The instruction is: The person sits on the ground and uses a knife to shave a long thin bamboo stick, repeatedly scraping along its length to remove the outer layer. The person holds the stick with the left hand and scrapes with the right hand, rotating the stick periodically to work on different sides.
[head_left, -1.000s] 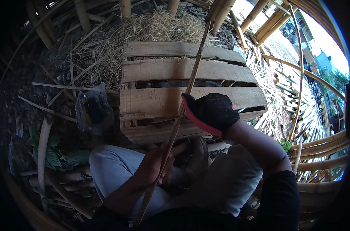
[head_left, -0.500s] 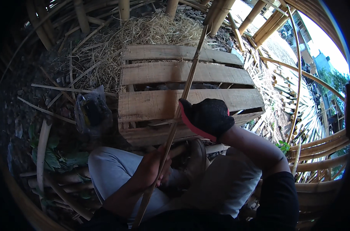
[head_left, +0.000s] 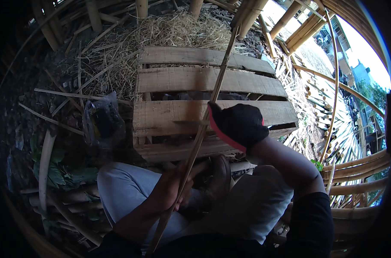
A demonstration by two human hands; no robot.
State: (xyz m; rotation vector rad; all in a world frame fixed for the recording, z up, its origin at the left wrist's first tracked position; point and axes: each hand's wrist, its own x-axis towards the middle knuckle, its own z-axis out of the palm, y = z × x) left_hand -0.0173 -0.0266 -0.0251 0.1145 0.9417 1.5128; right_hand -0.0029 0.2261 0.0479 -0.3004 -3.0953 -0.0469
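A long, narrow bamboo strip (head_left: 217, 88) slants from my lap up across a slatted wooden crate. My bare left hand (head_left: 178, 185) is closed around its lower part, above my legs. Farther up, my right hand (head_left: 238, 124), in a black glove with a red edge, is closed on a knife. The thin knife blade (head_left: 187, 123) shows to the left of the strip, crossing it; the handle is hidden in the glove. The gloved thumb lies against the strip near the blade.
The wooden crate (head_left: 169, 114) stands just ahead of my crossed legs. A clear plastic bag (head_left: 104, 120) with a dark thing inside lies left of it. Straw-like shavings (head_left: 178, 32) are heaped behind. Cut bamboo poles (head_left: 333, 116) lie at the right, beyond curved bamboo rails (head_left: 359, 170).
My right hand and the knife have moved slightly up along the strip and to the right. The strip's upper part has shifted a little right; my left hand keeps its hold.
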